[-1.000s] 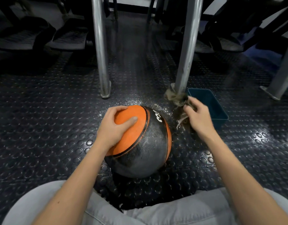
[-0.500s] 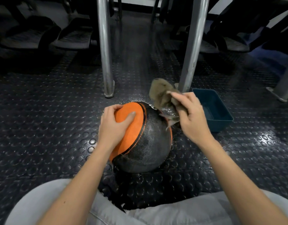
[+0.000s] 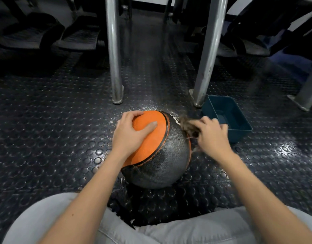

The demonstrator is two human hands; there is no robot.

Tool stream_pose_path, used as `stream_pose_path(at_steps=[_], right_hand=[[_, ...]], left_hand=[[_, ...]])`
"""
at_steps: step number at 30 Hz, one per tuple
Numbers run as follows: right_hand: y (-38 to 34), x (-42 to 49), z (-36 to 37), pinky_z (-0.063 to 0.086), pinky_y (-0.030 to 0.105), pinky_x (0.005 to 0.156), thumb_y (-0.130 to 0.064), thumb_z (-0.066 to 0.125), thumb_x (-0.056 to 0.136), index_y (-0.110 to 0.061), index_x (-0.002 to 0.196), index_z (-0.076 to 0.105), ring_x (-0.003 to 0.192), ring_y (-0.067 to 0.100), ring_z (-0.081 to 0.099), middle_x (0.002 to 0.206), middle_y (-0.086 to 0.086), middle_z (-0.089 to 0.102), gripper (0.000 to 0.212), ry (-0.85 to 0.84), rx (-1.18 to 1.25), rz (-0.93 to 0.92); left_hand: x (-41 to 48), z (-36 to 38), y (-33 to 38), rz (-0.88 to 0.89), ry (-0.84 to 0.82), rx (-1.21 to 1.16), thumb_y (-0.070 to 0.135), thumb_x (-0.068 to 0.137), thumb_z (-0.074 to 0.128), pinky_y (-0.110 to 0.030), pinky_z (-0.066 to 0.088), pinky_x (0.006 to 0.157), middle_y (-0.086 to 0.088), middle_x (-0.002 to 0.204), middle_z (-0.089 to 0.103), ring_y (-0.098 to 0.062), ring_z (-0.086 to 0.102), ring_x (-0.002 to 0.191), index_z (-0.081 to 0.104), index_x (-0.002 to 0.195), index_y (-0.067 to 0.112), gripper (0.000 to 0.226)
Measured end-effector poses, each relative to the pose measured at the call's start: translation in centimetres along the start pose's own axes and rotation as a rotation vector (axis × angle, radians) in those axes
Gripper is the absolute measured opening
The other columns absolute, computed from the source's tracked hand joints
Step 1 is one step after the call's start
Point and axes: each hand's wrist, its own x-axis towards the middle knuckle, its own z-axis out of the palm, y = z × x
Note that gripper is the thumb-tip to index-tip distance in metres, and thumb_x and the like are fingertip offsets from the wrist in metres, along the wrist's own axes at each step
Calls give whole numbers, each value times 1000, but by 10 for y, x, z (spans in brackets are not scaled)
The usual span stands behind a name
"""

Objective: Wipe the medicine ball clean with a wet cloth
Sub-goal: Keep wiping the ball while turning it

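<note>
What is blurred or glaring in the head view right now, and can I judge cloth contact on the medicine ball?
Head view: right hand and cloth are motion-smeared, so exact contact with the medicine ball is unclear; head view: the left hand gripping the ball is sharp; head view: glare spots on the studded floor at right.
</note>
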Motion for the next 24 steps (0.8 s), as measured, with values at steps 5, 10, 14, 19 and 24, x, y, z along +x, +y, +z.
stream_pose_path(at_steps=[5,10,14,19,24], right_hand=[[-5,-4,-32,19,31,79,4,37,85,-28,129,54,95,13,34,107,-6,46,57,237,265,-97],[2,-8,2,16,29,80,-3,36,90,-39,130,51,100,13,38,109,-7,48,56,-2,201,-153],[13,-1,9,17,32,84,0,40,94,-29,134,49,110,20,39,115,-1,49,51,26,251,148],[-7,-5,-3,17,25,78,-1,38,87,-37,130,50,95,7,35,101,-8,44,58,134,418,-195],[6,3,11,14,28,90,-3,40,93,-35,135,46,107,12,37,106,-6,41,53,2,228,61]], left_hand=[[5,0,2,-28,3,1,78,51,51,-39,39,100,20,111,46,-8,47,113,51,107,41,67],[9,-1,0,-34,-53,-16,77,51,52,-37,37,104,16,114,46,-11,46,117,52,109,38,69],[8,-2,-1,19,45,42,75,57,49,-41,34,106,18,111,47,-12,46,116,53,105,40,59],[19,-6,16,295,-125,211,57,78,37,-49,36,102,12,113,59,-16,52,112,61,100,42,36],[32,-11,19,143,-441,59,49,83,59,-33,27,112,22,118,50,0,45,117,55,100,49,17]])
